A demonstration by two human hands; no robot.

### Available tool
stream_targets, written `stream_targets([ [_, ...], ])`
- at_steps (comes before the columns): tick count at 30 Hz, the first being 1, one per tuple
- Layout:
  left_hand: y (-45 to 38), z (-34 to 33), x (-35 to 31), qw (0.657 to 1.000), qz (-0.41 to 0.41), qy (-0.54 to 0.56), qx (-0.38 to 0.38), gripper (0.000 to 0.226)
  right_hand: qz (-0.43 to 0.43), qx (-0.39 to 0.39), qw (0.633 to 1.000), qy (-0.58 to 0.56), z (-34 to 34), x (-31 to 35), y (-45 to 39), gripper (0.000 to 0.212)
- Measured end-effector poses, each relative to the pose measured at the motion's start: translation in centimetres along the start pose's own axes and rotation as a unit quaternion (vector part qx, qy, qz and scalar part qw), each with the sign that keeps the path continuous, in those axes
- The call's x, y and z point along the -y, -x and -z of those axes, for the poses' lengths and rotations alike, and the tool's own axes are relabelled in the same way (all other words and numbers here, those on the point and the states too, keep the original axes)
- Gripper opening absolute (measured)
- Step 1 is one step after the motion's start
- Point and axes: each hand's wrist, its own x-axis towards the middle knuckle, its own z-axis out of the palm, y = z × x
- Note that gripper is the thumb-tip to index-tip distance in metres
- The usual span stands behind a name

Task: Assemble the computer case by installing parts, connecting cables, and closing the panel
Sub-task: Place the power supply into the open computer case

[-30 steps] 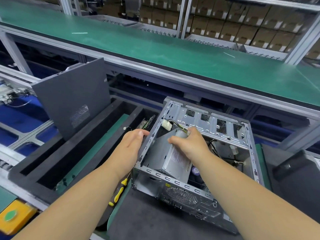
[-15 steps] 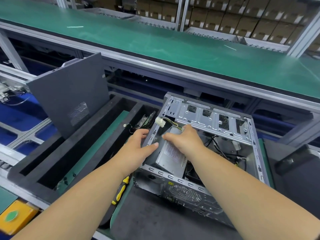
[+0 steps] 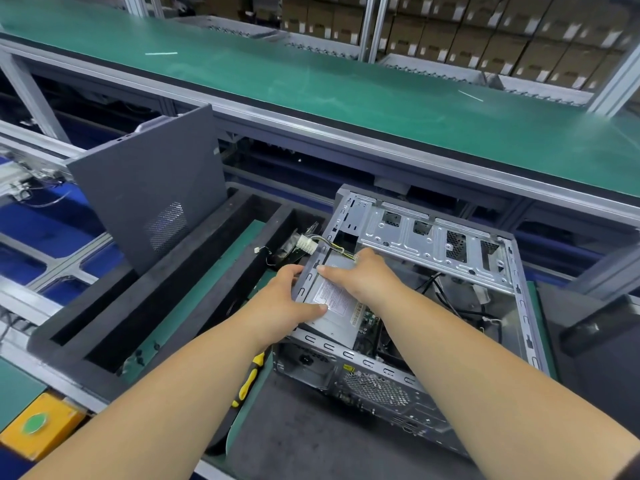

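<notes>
An open metal computer case (image 3: 519,303) lies on its side on a dark mat. A silver power supply (image 3: 337,306) with a white label sits flat in the case's near-left corner. My left hand (image 3: 287,303) grips the case's left wall and the supply's edge, thumb on top. My right hand (image 3: 363,275) presses flat on top of the supply. A white connector (image 3: 305,244) on yellow and black wires hangs out over the left wall. The grey side panel (image 3: 149,199) leans upright to the left.
A black foam tray (image 3: 145,306) with long slots lies left of the case. A yellow-handled screwdriver (image 3: 249,379) rests by my left forearm. A yellow box with a green button (image 3: 34,424) sits at the bottom left. A green conveyor (image 3: 346,81) runs behind.
The power supply has gone from tilted up to lying flat in the case corner. Both hands moved down with it. The white connector swung out over the left wall.
</notes>
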Motion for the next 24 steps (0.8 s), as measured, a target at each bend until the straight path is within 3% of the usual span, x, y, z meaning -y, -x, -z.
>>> stream_targets([
  [2, 0.0, -0.1, 0.0, 1.000, -0.001, 0.011, -0.001, 0.069, 0.016, 0.004, 1.000, 0.000, 0.1, -0.4, 0.0, 0.098],
  [7, -0.1, -0.3, 0.2, 0.999, 0.005, 0.037, 0.000, 0.063, 0.018, -0.020, 0.996, -0.086, 0.7, -2.1, -0.5, 0.049],
  [9, -0.1, -0.3, 0.3, 0.999, 0.008, 0.039, 0.003, 0.062, 0.018, -0.044, 0.993, -0.106, 1.1, -2.9, -0.7, 0.040],
  [14, -0.4, -0.3, 0.4, 1.000, 0.012, 0.028, 0.009, 0.063, 0.056, -0.120, 0.990, -0.049, 2.9, -5.1, -0.9, 0.020],
  [20, -0.6, -0.4, -0.2, 1.000, 0.001, -0.005, -0.002, 0.070, 0.018, -0.077, 0.994, 0.072, 4.0, -7.5, -1.6, 0.028],
  [24, -0.9, -0.8, -1.4, 0.990, -0.050, -0.112, -0.062, 0.085, 0.013, -0.069, 0.993, 0.091, 3.8, -8.0, -1.7, 0.020],
])
